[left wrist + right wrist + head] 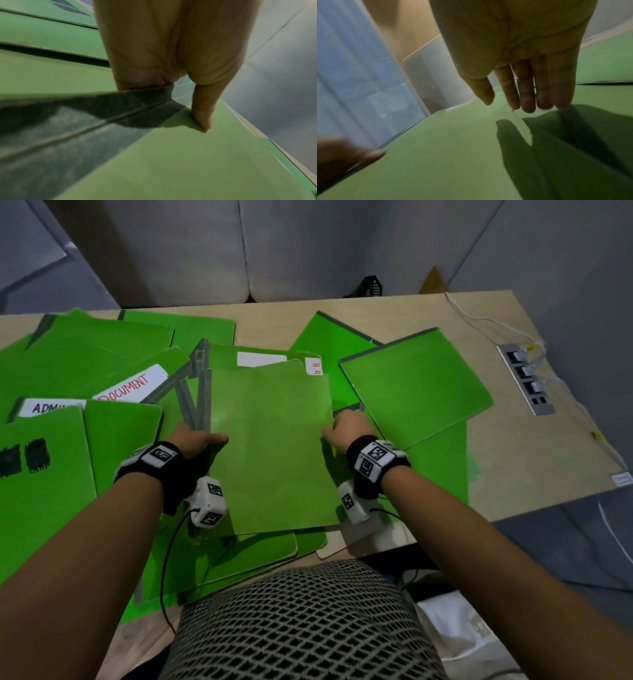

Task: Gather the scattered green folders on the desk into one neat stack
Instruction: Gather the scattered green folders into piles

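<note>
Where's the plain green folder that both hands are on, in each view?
Head: plain green folder at centre, atop the pile, left hand on its left edge, right hand at its right edge.
Left wrist: lower right, under the thumb.
Right wrist: lower centre, below the straight fingers.
Shared landmark: the left thumb on the folder's left edge, seen in all three.

1. A wooden tabletop (534,460) carries a grey socket strip (525,379) with white cables (486,320) plugged in.
2. A black mesh basket (371,286) stands behind its far edge.
3. A grey sofa (239,251) lies beyond.
</note>
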Tool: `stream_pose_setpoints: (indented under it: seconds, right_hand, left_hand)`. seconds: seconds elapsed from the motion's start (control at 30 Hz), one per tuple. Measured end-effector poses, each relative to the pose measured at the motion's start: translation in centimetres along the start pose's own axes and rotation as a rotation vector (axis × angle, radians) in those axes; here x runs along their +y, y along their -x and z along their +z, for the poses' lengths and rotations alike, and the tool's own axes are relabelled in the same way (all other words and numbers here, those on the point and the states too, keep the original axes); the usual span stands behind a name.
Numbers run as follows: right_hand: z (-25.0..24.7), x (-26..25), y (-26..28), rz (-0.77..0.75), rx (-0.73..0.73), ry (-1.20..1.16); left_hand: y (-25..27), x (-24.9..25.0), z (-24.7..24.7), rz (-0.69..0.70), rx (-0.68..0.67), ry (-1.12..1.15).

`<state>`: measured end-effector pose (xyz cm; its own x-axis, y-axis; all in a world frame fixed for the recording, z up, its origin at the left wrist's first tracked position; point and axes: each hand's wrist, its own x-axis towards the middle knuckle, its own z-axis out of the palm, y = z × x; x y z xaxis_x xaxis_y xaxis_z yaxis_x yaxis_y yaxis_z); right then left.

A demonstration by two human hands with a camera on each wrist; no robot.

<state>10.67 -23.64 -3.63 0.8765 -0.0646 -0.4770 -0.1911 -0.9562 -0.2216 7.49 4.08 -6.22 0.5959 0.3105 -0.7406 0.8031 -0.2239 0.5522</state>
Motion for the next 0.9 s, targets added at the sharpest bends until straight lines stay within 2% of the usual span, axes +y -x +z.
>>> stream_pose_setpoints:
  seconds: [0.1, 0.13, 0.23, 0.3, 0.43, 0.5, 0.57, 0.63, 0.67, 0.73, 0.77, 0.8, 0.9]
  right_hand:
    - [-1.6, 2.6, -1.3, 0.113, 0.134, -0.020]
    - [-1.8, 3.9, -1.8, 0.174, 0.128, 0.005]
    - [-1.3, 7.2, -2.4, 0.293, -0.025, 0.002]
    - [-0.2, 8.3, -2.3, 0.266, -0.084, 0.005]
    - [0.9, 8.2, -0.7, 0.225, -0.112, 0.002]
    - [1.0, 8.2, -0.2, 0.215, -0.084, -0.014]
    - [0.8, 8.4, 0.2, 0.249, 0.008, -0.063]
    - [0.1, 8.9, 0.4, 0.363, 0.097, -0.108]
    - [-0.4, 9.3, 0.5, 0.469, 0.115, -0.130]
    - [-1.1, 10.8, 0.3, 0.657, 0.104, -0.194]
    - [-1.4, 11.5, 0.1, 0.695, 0.060, -0.241]
    - [-1.4, 12.6, -0.5, 0.679, 0.015, -0.288]
    - [-1.0, 14.9, -2.4, 0.501, -0.055, -0.148]
  left_hand:
    - [-0.9, -0.3, -0.3, -0.014, 0.016, 0.002]
    - [-0.8, -0.3, -0.2, -0.021, 0.015, 0.006]
    - [-0.4, -0.1, 0.0, -0.018, 0.034, 0.009]
    - [-0.5, 0.0, 0.2, -0.019, 0.036, 0.004]
    - [-0.6, 0.1, 0.2, -0.017, 0.043, -0.008]
    - [-0.7, 0.0, 0.1, -0.020, 0.040, -0.001]
    - [-0.7, -0.1, 0.1, -0.021, 0.040, 0.002]
    - [-0.7, -0.2, 0.2, -0.019, 0.040, 0.002]
    - [-0.7, -0.2, 0.2, -0.017, 0.044, 0.000]
    - [-0.7, -0.2, 0.3, -0.012, 0.056, -0.002]
    - [-0.7, -0.2, 0.3, -0.009, 0.061, -0.010]
    - [-0.7, -0.2, 0.4, -0.005, 0.065, -0.019]
    - [-1.0, -0.3, 0.4, -0.006, 0.063, -0.010]
